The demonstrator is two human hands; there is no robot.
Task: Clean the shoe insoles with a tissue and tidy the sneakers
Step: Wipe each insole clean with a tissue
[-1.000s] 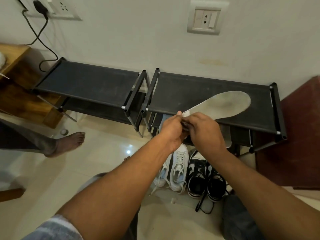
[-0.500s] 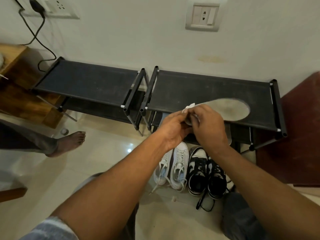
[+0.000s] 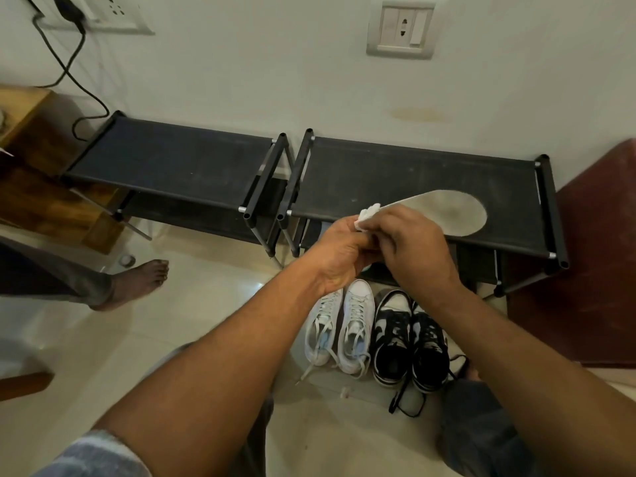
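Head view: fingers of the left hand [image 3: 340, 251] pinch the tissue [image 3: 369, 214] at the heel end of the insole [image 3: 451, 211], and the right hand [image 3: 420, 249] curls over that end, gripping it. Its toe hangs above the rack [image 3: 413, 173]; the sneakers [image 3: 354, 325] stand in front of the rack. Held by one end, the insole may flex or slip under a hard wipe, and the tissue may tear.

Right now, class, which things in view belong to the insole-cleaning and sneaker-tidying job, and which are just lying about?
Belong to the job:
insole
tissue
white sneakers
black-and-white sneakers

Just lying about:
charger plug
wall socket
wooden table
another person's bare foot
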